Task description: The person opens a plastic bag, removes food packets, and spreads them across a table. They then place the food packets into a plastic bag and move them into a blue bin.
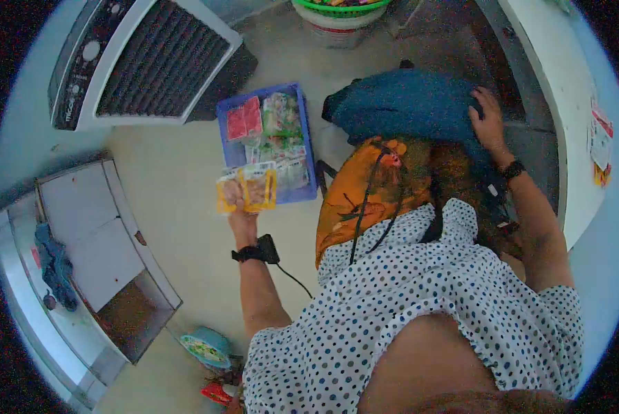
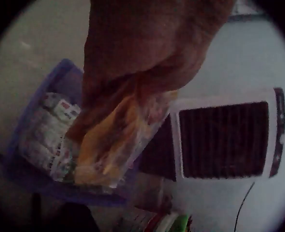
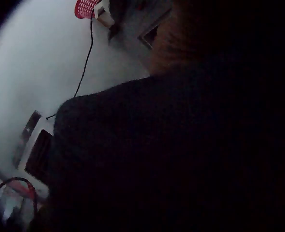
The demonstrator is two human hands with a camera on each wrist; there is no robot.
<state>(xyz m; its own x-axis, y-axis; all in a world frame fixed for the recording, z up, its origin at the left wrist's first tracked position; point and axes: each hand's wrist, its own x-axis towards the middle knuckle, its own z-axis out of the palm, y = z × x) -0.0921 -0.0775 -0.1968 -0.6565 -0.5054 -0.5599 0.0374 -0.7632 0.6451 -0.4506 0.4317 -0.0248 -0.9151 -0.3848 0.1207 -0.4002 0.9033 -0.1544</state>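
Note:
My left hand grips a yellow-edged, clear-windowed packet with pale brownish pieces inside. It overlaps the near left corner of a blue-purple plastic basket in the head view. Inside the basket lie a red-and-clear packet and several clear bags with green and white contents. From the left wrist, the yellow packet hangs below the fingers. My right hand rests on dark blue fabric, fingers lying over its right end. The right wrist view is mostly filled by this dark fabric.
An air cooler stands at the far left behind the basket. A green-rimmed tub is at the back. A low cabinet is on the left, with a light-blue bowl near the lower left. A white ledge runs along the right.

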